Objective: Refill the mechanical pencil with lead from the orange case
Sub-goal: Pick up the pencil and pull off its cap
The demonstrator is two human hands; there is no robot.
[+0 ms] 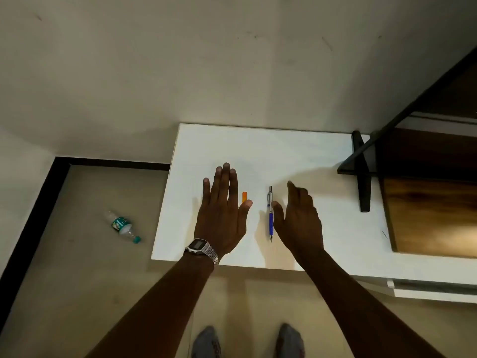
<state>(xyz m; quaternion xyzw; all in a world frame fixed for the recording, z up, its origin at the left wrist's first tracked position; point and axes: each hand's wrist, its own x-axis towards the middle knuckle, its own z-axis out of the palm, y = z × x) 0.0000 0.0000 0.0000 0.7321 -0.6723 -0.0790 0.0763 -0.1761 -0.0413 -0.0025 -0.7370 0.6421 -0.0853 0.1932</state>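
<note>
A blue and silver mechanical pencil (270, 215) lies on the white table (284, 151), its tip toward me. The small orange lead case (244, 196) lies to its left, partly hidden by my left thumb. My left hand (223, 210) hovers flat and open, palm down, just left of the case, with a metal watch on the wrist. Just right of the pencil is my right hand (299, 218), open with fingers spread; the thumb is close beside the pencil's barrel. Neither hand holds anything.
A plastic water bottle (122, 226) lies on the floor left of the table. A dark wooden shelf unit (426, 189) with a black bracket (362, 171) stands at the table's right. My two feet show at the bottom, near the table's front edge.
</note>
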